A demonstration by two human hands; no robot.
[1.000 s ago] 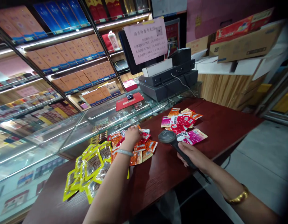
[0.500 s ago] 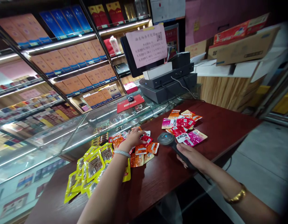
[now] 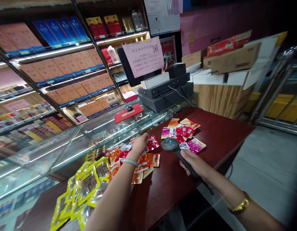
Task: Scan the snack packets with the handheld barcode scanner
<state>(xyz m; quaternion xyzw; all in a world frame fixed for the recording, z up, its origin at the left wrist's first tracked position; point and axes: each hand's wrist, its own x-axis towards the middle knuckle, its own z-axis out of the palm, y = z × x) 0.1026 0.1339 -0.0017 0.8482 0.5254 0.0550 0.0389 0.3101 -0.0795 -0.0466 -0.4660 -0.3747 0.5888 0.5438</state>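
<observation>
Beneath the left hand (image 3: 140, 146), orange packets (image 3: 143, 163) lie partly hidden.

Pkts (image 3: 153, 160) on tbl (image 3: 167, 192) L of scanner (image 3: 170, 144), other pkts (image 3: 183, 131) behind; mousepad (image 3: 121, 117) on ctr (image 3: 97, 127)

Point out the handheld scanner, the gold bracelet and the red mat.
Handheld scanner (image 3: 171, 144): head view, on its rounded head.
Gold bracelet (image 3: 242, 205): head view, on the band's outer face.
Red mat (image 3: 121, 117): head view, on its bare left part.
</observation>
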